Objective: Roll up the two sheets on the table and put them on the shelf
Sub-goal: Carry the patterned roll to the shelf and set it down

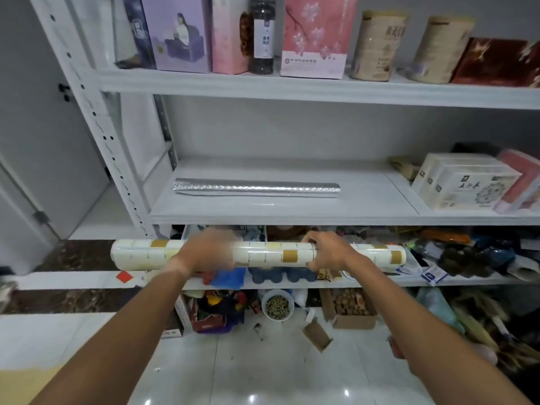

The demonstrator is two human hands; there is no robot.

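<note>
I hold a rolled cream sheet with tan and yellow squares [271, 255] level in front of the white shelf unit, just below its middle board [365, 197]. My left hand [209, 252] grips the roll left of its middle; my right hand [328, 252] grips it right of the middle. Both ends of the roll stick out past my hands. A rolled silver foil sheet [257, 188] lies flat on the middle board, toward its left side, above and behind the roll I hold.
Boxes [464, 181] stand at the right of the middle board. The top board carries boxes, a jar [262, 33] and tins. The lower board [380, 283] and floor below are crowded with clutter, including a bowl [277, 305] and a cardboard box [350, 309].
</note>
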